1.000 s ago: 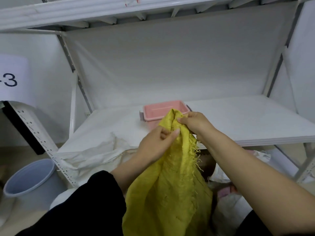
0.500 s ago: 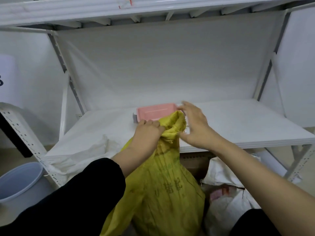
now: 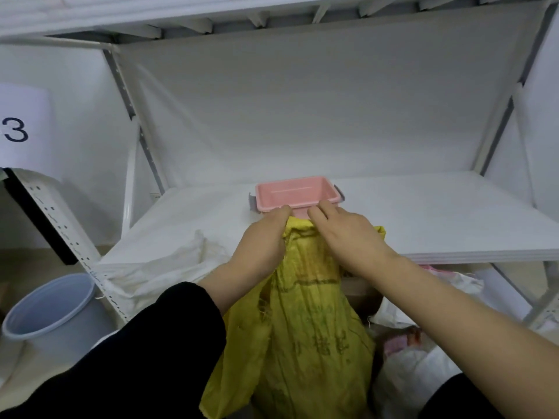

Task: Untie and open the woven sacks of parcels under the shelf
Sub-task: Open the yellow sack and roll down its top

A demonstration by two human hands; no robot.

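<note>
A person's view down at a low white shelf board [image 3: 438, 219] in a white metal rack. Both bare hands meet at the gathered top of a tall yellow woven plastic sack [image 3: 305, 328], which stands upright just in front of the shelf board's front edge. Its top rises a little above that edge and its body hangs down below it. Faded green print shows on the sack's front.

The left hand [image 3: 261, 240] is closed round the left side of the sack's bunched neck, fingers [image 3: 279, 211] curled together over the fabric. The right hand [image 3: 348, 240] lies palm down over the right side of the neck. Its fingers [image 3: 320, 211] are close together and reach forward. The thumb is hidden, so it cannot be told whether this hand grips the fabric or only rests on it. A fold of yellow fabric shows past the right hand's outer edge. A black sleeve [image 3: 145, 358] covers the left upper arm.

On the shelf board, just behind the fingertips, sits a pink rectangular plastic tub [image 3: 295, 193] with grey side clips. A crumpled white woven sack [image 3: 169, 267] drapes over the board's left front corner. Below the board on the right lie more white sacks [image 3: 423, 373]. Left of the board, on the floor, stands a pale blue-grey round plastic bucket [image 3: 51, 309]. Above it, a white paper sign [image 3: 21, 128] shows a dark figure 3.
</note>
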